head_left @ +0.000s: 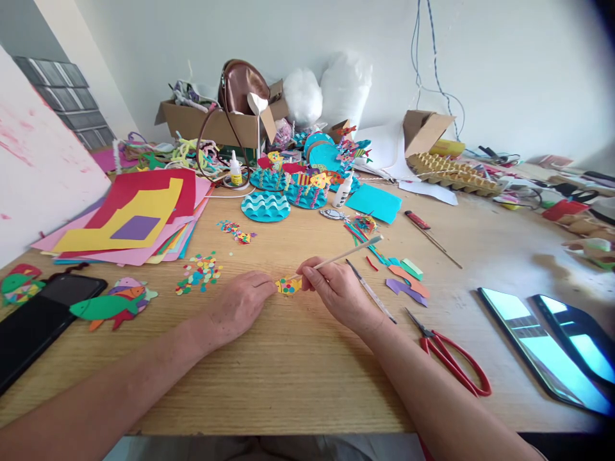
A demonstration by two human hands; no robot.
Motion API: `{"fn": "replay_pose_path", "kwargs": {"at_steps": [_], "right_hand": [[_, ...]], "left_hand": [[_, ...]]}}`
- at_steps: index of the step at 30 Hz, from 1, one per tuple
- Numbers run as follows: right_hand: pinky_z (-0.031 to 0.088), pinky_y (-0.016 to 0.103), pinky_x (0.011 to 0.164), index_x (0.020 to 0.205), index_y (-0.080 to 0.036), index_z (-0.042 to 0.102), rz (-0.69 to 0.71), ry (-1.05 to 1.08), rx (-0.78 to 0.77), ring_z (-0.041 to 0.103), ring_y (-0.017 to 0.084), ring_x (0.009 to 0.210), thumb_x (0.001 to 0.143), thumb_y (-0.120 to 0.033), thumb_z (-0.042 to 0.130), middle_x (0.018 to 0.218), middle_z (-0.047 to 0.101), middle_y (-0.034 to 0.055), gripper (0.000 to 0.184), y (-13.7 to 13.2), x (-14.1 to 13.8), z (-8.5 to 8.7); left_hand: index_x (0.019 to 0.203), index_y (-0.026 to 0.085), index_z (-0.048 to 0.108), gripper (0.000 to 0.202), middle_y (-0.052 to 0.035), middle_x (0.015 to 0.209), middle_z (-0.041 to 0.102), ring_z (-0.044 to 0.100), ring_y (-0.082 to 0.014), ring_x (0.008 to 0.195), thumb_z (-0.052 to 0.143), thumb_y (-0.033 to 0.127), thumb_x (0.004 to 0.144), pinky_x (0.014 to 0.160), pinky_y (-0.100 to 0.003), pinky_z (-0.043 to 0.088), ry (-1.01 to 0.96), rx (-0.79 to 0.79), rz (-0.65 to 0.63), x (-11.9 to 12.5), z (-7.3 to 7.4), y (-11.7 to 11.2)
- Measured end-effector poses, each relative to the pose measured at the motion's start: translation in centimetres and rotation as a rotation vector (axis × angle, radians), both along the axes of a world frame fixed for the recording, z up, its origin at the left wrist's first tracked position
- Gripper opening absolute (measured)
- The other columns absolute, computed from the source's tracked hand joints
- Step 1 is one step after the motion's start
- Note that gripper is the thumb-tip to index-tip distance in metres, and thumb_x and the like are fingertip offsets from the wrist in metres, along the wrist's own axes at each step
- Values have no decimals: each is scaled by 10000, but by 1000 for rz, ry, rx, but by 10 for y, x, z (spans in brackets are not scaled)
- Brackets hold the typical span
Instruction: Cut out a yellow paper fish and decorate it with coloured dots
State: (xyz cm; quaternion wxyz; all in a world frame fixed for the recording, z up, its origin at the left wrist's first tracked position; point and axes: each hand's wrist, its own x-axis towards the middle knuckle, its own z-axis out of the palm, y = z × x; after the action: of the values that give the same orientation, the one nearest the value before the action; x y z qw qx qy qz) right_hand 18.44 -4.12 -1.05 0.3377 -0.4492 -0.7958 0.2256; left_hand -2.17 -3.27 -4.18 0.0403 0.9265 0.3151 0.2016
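A small yellow paper fish with coloured dots lies flat on the table in front of me. The fingertips of my left hand are closed together and press on its left end. My right hand pinches a thin wooden stick, whose lower tip meets the fish's upper edge. Its other end points up and right. To the left of the fish lie many loose paper dots, with a pile of small cut paper bits farther back. A pen rests just beyond my right hand.
Red-handled scissors and two phones lie to the right. On the left are coloured paper sheets, a black phone and finished paper fish. Glue bottles, blue decorated discs and a cardboard box stand behind.
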Motion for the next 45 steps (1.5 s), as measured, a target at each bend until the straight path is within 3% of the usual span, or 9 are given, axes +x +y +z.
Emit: {"fn": "replay_pose_path", "kwargs": {"at_steps": [25,30,35,40,45], "right_hand": [[428,217,603,595,-167,544,-50,37,-2,588,116,668,905,-256,360,790,638,42,372,0,2,3],[421,219,589,653,-171,567,-135,109,52,564,106,627,912,-280,356,773,623,32,351,1,6,-1],[419,216,591,871,-166,576,-223,211,97,548,116,655,906,-288,386,721,593,15,228,7,12,-6],[417,220,598,901,-173,566,-218,202,79,538,119,671,909,-297,387,735,589,14,218,7,15,-7],[427,238,609,909,-173,565,-215,150,98,545,131,686,909,-312,379,748,594,25,232,5,16,-6]], "left_hand": [[911,143,595,266,-77,917,635,577,-181,865,370,28,827,781,-314,488,7,-36,11,0,-1,-1],[938,149,596,267,-80,941,639,588,-176,894,371,49,835,795,-312,496,-40,-18,16,-3,0,3],[942,144,598,258,-95,993,632,582,-178,948,357,121,850,849,-326,467,-159,7,166,-23,30,15],[917,180,609,227,-32,886,669,606,-159,792,423,276,828,693,-257,465,-81,-225,365,-61,66,28],[884,187,635,216,-5,826,672,605,-150,741,482,308,791,646,-222,426,120,-395,422,-97,72,35]]}}
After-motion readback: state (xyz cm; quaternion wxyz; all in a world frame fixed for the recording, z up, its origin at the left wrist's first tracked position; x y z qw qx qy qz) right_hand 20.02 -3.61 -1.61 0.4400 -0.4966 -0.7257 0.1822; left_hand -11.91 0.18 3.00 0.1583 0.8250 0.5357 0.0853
